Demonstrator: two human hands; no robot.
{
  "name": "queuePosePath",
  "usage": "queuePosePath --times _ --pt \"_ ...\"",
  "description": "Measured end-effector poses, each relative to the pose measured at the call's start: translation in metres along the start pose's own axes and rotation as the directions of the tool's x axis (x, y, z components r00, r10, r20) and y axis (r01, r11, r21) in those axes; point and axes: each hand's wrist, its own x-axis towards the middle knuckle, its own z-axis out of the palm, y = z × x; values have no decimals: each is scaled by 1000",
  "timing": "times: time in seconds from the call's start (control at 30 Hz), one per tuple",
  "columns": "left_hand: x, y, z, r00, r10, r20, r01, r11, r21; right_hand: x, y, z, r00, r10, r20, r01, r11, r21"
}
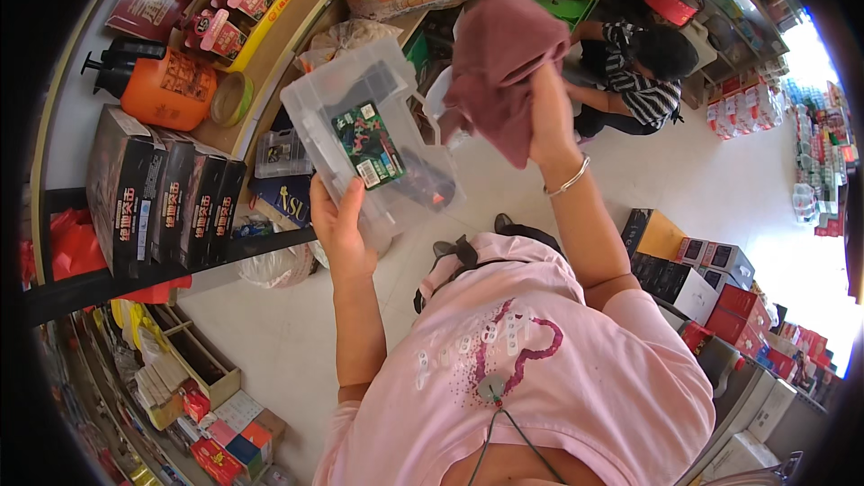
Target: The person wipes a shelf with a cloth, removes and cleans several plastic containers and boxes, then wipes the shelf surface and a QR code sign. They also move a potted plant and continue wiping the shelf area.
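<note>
My left hand [343, 226] grips one edge of a clear plastic case [324, 108] with a carry handle, raised in front of me. A dark green printed card [368, 145] bearing writing and a barcode shows on the case. Something dark with an orange tip shows through the plastic beside it, too blurred to name. Bunched in my right hand [550, 115] is a dusky red cloth [503, 61], hanging just right of the case and apart from its body. Part of a white item behind the cloth is hidden.
At left, a shelf holds an orange pump sprayer [169, 88], a roll of tape [231, 99] and several black boxes [138, 196]. Another person [634, 81] sits low at the upper right. Stacked boxes [675, 270] stand right, an open wooden tray [202, 351] lower left.
</note>
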Motion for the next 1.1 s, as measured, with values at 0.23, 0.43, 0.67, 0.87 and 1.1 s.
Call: queuePosePath --times 0.23,0.43,0.67,0.87,1.1 --pt "6 3 10 999 18 44 -17 999 -38 -25 43 5 929 -137 345 261 902 -343" --pt "8 1 -7 998 -42 -51 32 981 -190 -33 4 -6 975 206 -83 -192 970 146" --pt "3 -3 -12 995 -35 97 55 976 -212 -31 7 2 950 205 234 -276 902 331" --pt "3 5 3 988 85 130 -60 981 -182 -32 8 9 942 177 286 -108 964 -243" --pt "19 16 6 995 78 -57 -95 898 -430 -45 16 9 908 379 179 -287 873 -395"
